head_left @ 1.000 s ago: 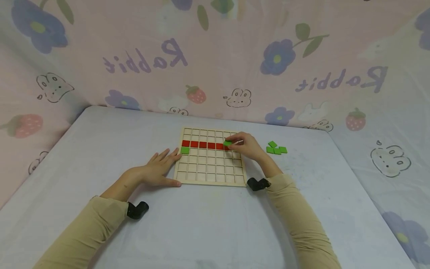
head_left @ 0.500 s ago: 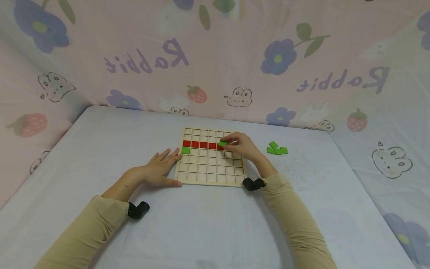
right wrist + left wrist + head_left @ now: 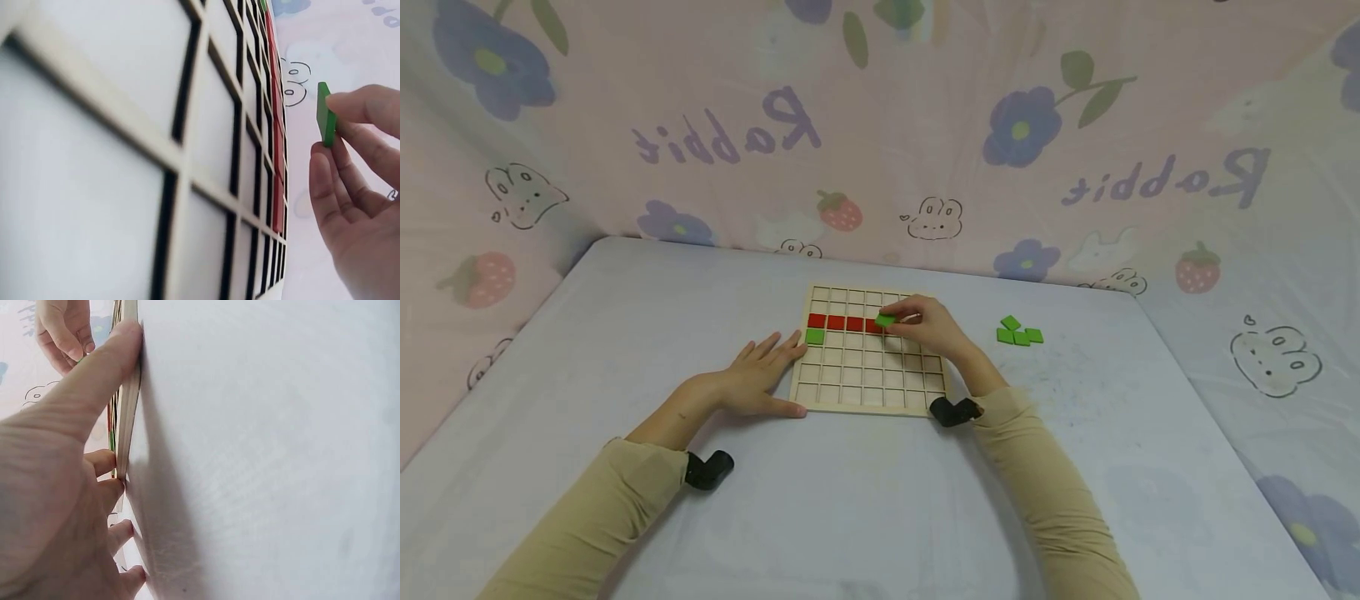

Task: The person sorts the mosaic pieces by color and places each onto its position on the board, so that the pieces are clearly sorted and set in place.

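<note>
A wooden grid board (image 3: 852, 375) lies on the white table. Red square tiles (image 3: 835, 322) form a row across it, partly hidden by the right hand. Below the row's left end, one green tile (image 3: 815, 336) sits in a cell. My right hand (image 3: 934, 327) pinches another green tile (image 3: 325, 115) between thumb and fingertips, held above the board over the red row. Along the board's left side my left hand (image 3: 748, 383) rests with fingers spread; in the left wrist view its thumb and fingertips touch the board's edge (image 3: 130, 406).
Several loose green tiles (image 3: 1021, 337) lie in a small cluster on the table, right of the board. A patterned cloth (image 3: 865, 167) hangs behind the table and at both sides.
My right hand has moved left over the board, carrying the pinched green tile along above the red row. The left hand has stayed at the board's edge.
</note>
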`<state>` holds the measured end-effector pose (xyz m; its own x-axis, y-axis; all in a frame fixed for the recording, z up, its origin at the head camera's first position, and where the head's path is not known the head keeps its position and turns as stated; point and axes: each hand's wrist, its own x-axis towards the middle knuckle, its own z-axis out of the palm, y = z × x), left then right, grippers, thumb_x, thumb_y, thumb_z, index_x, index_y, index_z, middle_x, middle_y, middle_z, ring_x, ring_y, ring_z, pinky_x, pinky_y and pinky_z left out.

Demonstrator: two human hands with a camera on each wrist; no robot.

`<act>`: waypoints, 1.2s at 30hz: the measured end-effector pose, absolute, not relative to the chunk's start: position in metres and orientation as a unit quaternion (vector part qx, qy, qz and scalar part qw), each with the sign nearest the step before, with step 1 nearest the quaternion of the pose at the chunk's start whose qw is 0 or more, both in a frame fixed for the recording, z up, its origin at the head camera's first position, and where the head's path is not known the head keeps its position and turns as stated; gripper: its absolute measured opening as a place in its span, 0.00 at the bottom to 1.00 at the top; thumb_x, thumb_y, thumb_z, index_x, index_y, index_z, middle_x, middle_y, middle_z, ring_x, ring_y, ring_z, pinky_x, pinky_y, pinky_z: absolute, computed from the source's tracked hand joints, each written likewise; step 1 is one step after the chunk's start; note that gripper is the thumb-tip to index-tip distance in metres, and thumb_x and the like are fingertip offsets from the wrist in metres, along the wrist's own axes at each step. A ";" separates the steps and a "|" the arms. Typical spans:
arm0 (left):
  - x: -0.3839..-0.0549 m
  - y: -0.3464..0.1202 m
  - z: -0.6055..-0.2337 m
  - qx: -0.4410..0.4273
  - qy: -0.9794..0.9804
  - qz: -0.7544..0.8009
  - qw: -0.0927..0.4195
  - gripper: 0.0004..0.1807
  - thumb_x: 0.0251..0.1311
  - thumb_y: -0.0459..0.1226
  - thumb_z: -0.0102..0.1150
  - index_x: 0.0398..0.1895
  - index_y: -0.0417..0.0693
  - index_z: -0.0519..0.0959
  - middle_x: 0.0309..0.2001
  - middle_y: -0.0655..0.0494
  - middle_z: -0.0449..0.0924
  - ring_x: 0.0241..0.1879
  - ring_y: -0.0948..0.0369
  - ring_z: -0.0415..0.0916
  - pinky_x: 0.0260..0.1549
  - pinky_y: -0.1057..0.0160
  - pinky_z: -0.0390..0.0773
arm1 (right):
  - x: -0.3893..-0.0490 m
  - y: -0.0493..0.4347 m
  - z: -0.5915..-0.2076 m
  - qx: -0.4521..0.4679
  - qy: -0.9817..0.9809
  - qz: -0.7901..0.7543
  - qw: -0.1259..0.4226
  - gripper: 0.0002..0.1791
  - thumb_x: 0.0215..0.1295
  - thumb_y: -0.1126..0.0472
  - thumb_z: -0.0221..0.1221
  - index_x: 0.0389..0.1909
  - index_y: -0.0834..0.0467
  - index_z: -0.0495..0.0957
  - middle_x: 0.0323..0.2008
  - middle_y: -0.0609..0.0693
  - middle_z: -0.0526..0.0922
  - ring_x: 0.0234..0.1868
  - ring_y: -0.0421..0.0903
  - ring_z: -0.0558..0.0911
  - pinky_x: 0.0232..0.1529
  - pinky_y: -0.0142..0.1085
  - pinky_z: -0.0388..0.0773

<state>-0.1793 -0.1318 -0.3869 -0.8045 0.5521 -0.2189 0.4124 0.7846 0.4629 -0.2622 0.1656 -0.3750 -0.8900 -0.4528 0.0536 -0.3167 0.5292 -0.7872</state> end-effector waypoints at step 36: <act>-0.184 -0.134 -0.396 0.260 0.929 0.198 0.173 0.56 0.55 0.60 0.60 0.77 0.44 0.43 0.78 0.47 0.31 0.75 0.43 0.26 0.70 0.37 0.31 | -0.262 0.120 -0.379 -0.267 0.866 -0.408 0.113 0.15 0.60 0.66 0.62 0.49 0.61 0.82 0.48 0.55 0.83 0.42 0.46 0.80 0.41 0.31 0.77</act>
